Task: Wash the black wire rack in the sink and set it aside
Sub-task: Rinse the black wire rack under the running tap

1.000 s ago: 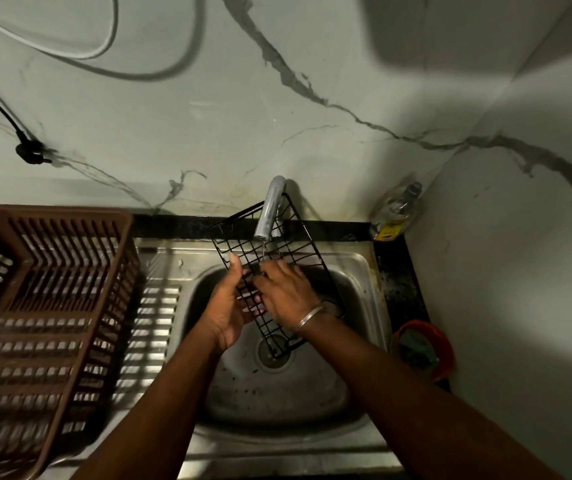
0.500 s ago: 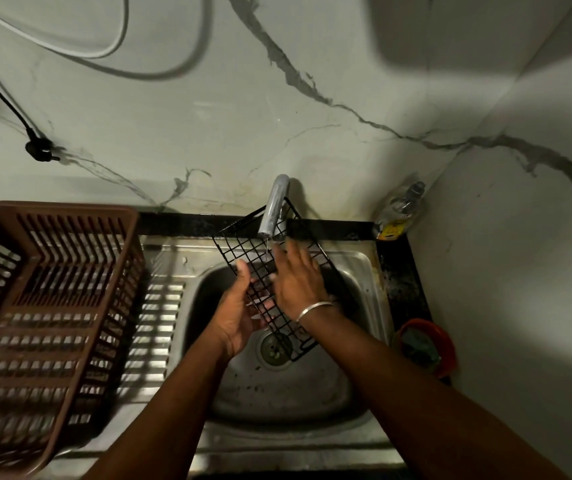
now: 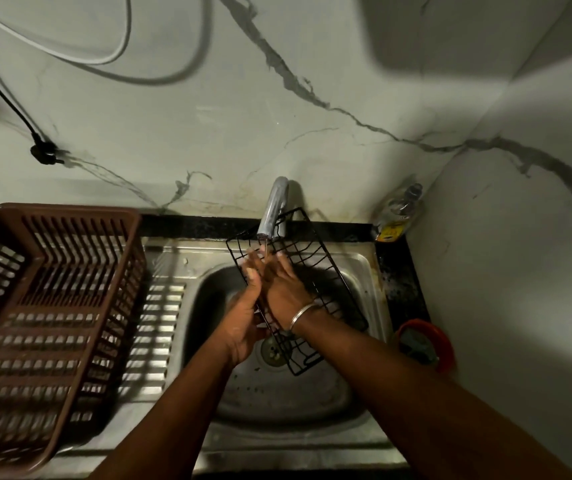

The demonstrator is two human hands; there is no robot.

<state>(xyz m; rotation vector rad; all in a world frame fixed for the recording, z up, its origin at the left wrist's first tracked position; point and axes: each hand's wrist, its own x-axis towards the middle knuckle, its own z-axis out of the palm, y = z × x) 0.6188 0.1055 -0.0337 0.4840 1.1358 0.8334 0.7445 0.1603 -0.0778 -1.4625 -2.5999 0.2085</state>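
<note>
2 straight-fingered grips — L hand (image 3: 243,317), R hand (image 3: 282,289), blk rack (image 3: 315,258) between, under tap (image 3: 274,209)

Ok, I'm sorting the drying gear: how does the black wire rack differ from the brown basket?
The black wire rack is thin wire, shallow, tilted under the tap; the brown basket is thick slatted plastic, deep, sitting beside the sink. Both are openwork.
</note>
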